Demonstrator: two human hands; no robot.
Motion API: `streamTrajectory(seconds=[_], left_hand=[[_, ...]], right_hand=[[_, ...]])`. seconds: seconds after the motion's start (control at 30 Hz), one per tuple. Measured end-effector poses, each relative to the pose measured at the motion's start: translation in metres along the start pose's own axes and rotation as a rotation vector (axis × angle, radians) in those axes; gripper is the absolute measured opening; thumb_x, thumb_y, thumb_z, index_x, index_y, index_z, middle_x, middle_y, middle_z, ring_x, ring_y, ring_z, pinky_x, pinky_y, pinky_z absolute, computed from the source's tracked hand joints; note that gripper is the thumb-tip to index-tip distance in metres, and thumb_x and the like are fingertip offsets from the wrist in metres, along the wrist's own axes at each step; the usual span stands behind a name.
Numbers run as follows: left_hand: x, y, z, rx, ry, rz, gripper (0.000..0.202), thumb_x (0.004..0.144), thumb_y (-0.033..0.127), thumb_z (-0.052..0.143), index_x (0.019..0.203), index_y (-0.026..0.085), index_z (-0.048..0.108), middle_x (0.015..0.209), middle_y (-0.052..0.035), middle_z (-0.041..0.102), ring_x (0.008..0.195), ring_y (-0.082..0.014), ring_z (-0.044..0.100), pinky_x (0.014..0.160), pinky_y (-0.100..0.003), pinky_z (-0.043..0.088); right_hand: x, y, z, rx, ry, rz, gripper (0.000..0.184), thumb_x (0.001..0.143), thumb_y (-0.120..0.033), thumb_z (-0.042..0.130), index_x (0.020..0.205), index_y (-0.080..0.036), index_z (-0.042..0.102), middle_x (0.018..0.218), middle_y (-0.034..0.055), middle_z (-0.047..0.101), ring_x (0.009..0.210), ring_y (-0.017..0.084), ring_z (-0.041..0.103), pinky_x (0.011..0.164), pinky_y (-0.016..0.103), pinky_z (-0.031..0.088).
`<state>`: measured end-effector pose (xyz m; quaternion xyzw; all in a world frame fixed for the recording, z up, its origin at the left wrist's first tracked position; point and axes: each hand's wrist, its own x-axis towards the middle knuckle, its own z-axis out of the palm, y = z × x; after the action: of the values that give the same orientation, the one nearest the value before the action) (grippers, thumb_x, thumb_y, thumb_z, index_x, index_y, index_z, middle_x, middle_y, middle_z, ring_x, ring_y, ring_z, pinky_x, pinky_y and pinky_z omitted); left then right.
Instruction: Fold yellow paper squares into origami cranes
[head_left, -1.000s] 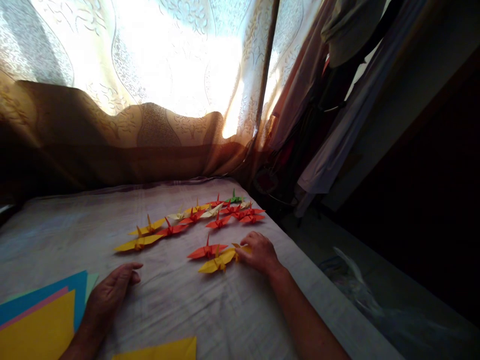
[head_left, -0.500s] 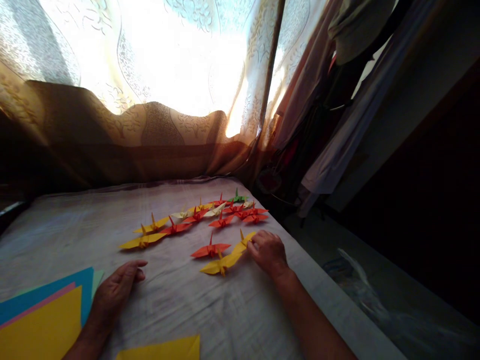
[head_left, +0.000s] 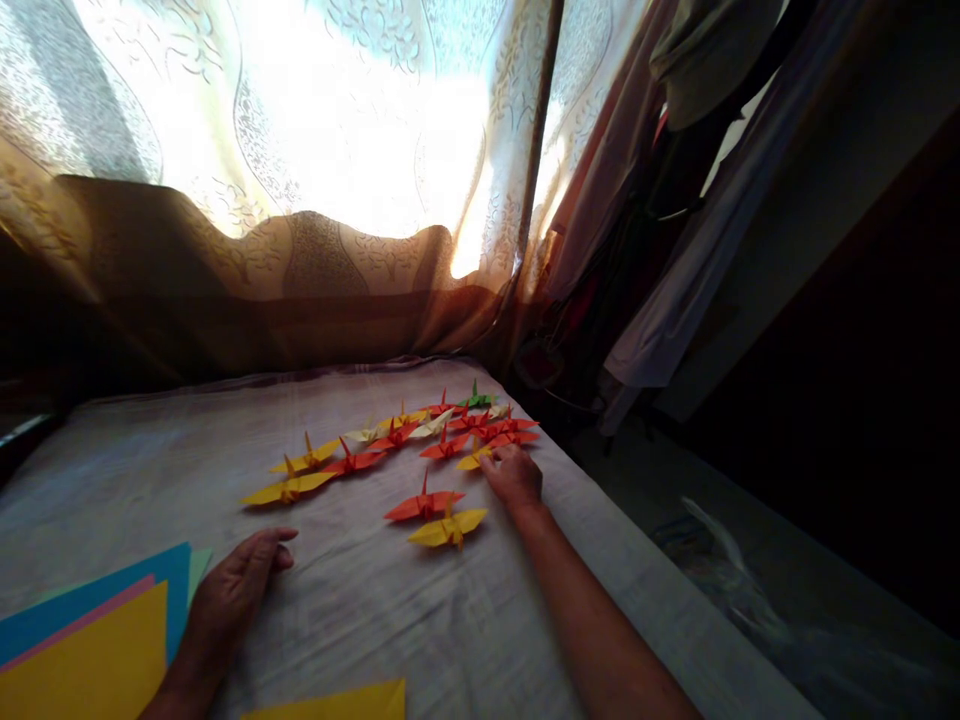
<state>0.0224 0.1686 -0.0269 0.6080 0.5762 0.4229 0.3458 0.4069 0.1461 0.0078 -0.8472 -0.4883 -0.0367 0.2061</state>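
Observation:
Several folded paper cranes in yellow, orange, red, cream and green lie in rows on a grey cloth-covered surface (head_left: 360, 610). My right hand (head_left: 514, 475) reaches forward, its fingers closed on a small yellow crane (head_left: 474, 460) beside the red cranes (head_left: 502, 432) at the far right. Just behind that hand lie an orange crane (head_left: 424, 504) and a yellow crane (head_left: 448, 528). My left hand (head_left: 236, 590) rests flat on the cloth, fingers loosely together, next to a stack of coloured paper sheets (head_left: 90, 640).
A yellow sheet (head_left: 337, 703) pokes in at the bottom edge. A lace curtain (head_left: 300, 150) backs the surface, with bright light behind it. Clothes hang at the right (head_left: 675, 200). The surface's right edge drops to a dark floor (head_left: 750, 600).
My right hand has carried the small yellow crane away from me, from beside the near yellow crane up to the row of red cranes. The left hand has stayed put.

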Motion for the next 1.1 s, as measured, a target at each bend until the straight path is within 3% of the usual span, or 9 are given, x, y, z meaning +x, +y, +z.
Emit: streamTrajectory(seconds=[0.27,0.4,0.6,0.7,0.8,0.9,1.1], left_hand=[[0.008,-0.009,-0.004,-0.008,-0.051,-0.013,0.055,0.070,0.071,0.055,0.089,0.023,0.073,0.068,-0.0008,0.069,0.070,-0.0213,0.066,0.069,-0.030,0.056],[0.009,-0.008,-0.004,-0.012,-0.072,-0.024,0.051,0.071,0.068,0.056,0.088,0.023,0.073,0.068,-0.0009,0.069,0.070,-0.0213,0.066,0.068,-0.030,0.055],[-0.002,0.007,0.004,-0.013,0.021,-0.024,0.044,0.078,0.061,0.052,0.088,0.024,0.072,0.069,-0.0003,0.067,0.070,-0.0197,0.064,0.068,-0.027,0.053],[-0.003,0.006,0.005,-0.021,0.028,-0.023,0.047,0.077,0.064,0.051,0.089,0.023,0.072,0.069,-0.0007,0.067,0.070,-0.0200,0.064,0.069,-0.028,0.053],[0.003,-0.001,0.001,-0.029,-0.050,-0.041,0.053,0.071,0.069,0.054,0.087,0.022,0.072,0.068,-0.0010,0.067,0.069,-0.0204,0.065,0.067,-0.028,0.053],[0.008,-0.006,-0.003,-0.038,-0.065,-0.031,0.055,0.068,0.072,0.057,0.088,0.023,0.073,0.068,-0.0007,0.068,0.071,-0.0204,0.066,0.068,-0.028,0.055],[0.006,-0.002,-0.004,-0.022,-0.067,-0.029,0.056,0.068,0.073,0.058,0.087,0.023,0.074,0.068,-0.0005,0.070,0.070,-0.0213,0.067,0.070,-0.030,0.057]], right_hand=[[-0.018,0.016,-0.011,0.136,0.042,-0.073,0.017,0.087,-0.030,0.058,0.091,-0.021,0.072,0.096,0.0062,0.069,0.082,0.017,0.063,0.073,0.025,0.044],[-0.038,0.027,-0.015,0.252,-0.048,-0.211,0.013,0.085,-0.028,0.060,0.081,-0.021,0.070,0.084,0.0014,0.069,0.069,0.013,0.061,0.070,0.023,0.046],[-0.059,0.027,-0.029,0.371,-0.150,-0.361,0.014,0.079,-0.029,0.068,0.090,-0.020,0.070,0.086,0.0013,0.069,0.071,0.013,0.061,0.070,0.023,0.047],[-0.073,0.011,-0.035,0.317,-0.141,-0.438,0.015,0.078,-0.034,0.070,0.076,-0.020,0.065,0.079,0.0004,0.067,0.069,0.013,0.058,0.069,0.024,0.044],[-0.087,-0.006,-0.034,0.186,-0.178,-0.493,0.020,0.077,-0.037,0.073,0.071,-0.020,0.064,0.077,0.0010,0.067,0.073,0.015,0.060,0.069,0.024,0.041],[-0.091,-0.014,-0.034,0.102,-0.193,-0.483,0.013,0.082,-0.027,0.066,0.070,-0.020,0.064,0.078,0.0015,0.068,0.073,0.014,0.060,0.066,0.023,0.038],[-0.069,0.015,-0.052,0.109,-0.071,-0.414,0.019,0.084,-0.023,0.061,0.065,-0.021,0.062,0.074,-0.0006,0.067,0.070,0.011,0.059,0.067,0.021,0.037]])
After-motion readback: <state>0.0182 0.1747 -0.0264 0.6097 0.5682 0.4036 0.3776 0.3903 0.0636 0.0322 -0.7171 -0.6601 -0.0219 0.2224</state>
